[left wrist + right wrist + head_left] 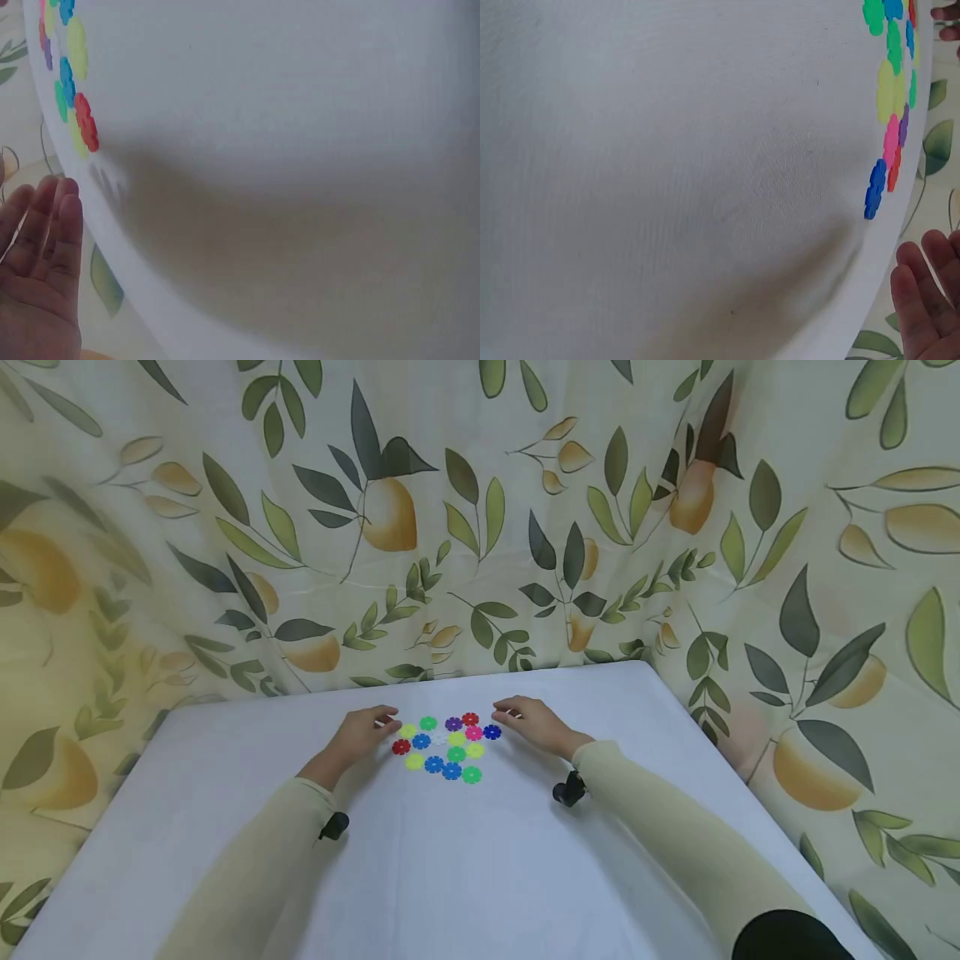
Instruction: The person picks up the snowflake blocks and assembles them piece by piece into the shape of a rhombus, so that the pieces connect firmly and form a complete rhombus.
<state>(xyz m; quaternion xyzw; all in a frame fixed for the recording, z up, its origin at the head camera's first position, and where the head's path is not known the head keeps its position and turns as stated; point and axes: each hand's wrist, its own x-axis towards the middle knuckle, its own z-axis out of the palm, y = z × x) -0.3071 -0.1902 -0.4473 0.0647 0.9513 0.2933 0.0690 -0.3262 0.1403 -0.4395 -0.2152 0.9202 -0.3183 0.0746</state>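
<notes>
A loose cluster of flower-shaped plastic discs lies flat on the table, in green, yellow, blue, purple, pink, white and red. My left hand (360, 733) is just beyond the cluster's left side, nearest a red disc (401, 747) and a yellow disc (408, 730). At the right side, my right hand (534, 725) is close to a dark blue disc (492, 732). Both hands hold nothing, their fingers relaxed and apart from the discs. The left wrist view shows the left fingers (69, 225) extended near the red disc; in the right wrist view the dark blue disc (874, 189) sits beyond the right fingers (909, 296).
A white cloth covers the table (465, 877). Behind and beside it hangs a curtain (480, 527) printed with leaves and fruit. Each wrist wears a small black camera, one at the left wrist (334, 826), the other at the right wrist (570, 789).
</notes>
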